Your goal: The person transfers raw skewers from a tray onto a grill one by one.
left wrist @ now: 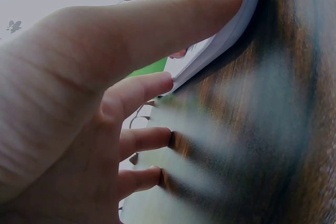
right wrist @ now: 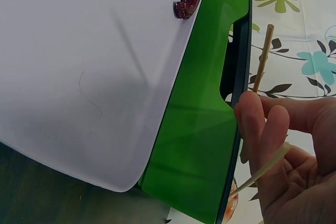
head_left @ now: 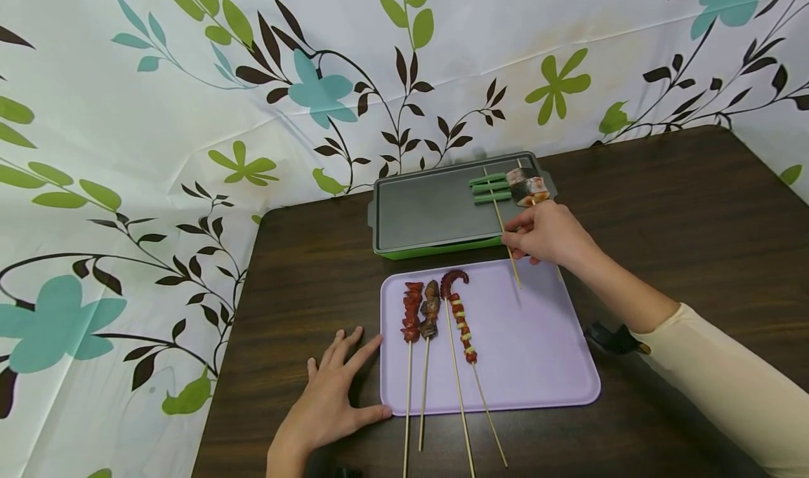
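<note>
My right hand [head_left: 546, 234] pinches the stick of a skewer of green stalks [head_left: 491, 189] between thumb and fingers, over the near right edge of the grill [head_left: 423, 211]. The stalks overlap the grey plate. Beside them lies a skewer of dark-and-white chunks [head_left: 528, 186]; its pale stick [right wrist: 261, 169] passes by my fingers in the right wrist view. My left hand [head_left: 331, 397] is spread at the left edge of the lilac tray [head_left: 524, 352], thumb and index finger at the rim, other fingertips on the table.
On the tray's left half lie a red meat skewer [head_left: 412, 313], a brown meat skewer [head_left: 430, 309], an octopus tentacle skewer [head_left: 455, 278] and a skewer of red and green pieces [head_left: 464, 330]. Their sticks overhang the near rim. A patterned cloth [head_left: 189, 113] hangs behind the table [head_left: 303, 267].
</note>
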Tool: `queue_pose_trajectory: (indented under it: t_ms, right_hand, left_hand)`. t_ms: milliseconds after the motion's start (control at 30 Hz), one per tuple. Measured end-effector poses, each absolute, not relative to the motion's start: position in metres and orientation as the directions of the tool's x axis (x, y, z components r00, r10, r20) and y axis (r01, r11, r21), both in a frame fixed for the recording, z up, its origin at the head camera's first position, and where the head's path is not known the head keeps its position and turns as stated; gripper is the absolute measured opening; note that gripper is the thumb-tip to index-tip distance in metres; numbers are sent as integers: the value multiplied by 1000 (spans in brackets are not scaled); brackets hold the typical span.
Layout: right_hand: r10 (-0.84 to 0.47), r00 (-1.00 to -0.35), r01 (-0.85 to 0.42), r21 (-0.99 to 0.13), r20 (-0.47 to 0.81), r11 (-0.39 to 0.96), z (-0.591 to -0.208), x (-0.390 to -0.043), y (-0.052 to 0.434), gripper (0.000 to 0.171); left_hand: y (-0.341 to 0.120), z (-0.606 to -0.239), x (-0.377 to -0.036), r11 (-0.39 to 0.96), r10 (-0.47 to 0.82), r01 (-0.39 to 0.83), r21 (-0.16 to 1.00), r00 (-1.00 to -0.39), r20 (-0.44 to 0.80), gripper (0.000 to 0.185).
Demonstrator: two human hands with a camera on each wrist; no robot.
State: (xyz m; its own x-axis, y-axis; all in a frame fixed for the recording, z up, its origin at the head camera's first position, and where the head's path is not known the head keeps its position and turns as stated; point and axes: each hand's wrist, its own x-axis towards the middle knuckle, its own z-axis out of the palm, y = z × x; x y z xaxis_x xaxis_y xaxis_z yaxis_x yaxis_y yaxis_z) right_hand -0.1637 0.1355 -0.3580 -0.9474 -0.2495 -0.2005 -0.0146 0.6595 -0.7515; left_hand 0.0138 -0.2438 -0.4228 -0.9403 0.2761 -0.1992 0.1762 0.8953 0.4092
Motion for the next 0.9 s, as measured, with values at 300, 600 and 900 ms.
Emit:
queue_pose_trajectory:
  t_ms: [300, 600, 900]
  right_hand:
    - [-259, -946, -26, -753, -193, 658, -356, -156, 141, 34]
    - [-264, -952, -45, -783, -155, 621, -350, -132, 150, 34]
    - [-350, -934, -164, -793, -66, 586, -344, -74, 134, 24]
  left_hand:
    - [-243, -422, 14, 892, 278, 175, 417, -939, -201, 98]
    - [-244, -423, 13, 896, 269, 167, 411, -941, -206, 98]
    - [-244, -422, 13, 892, 279, 173, 418, -938, -206, 99]
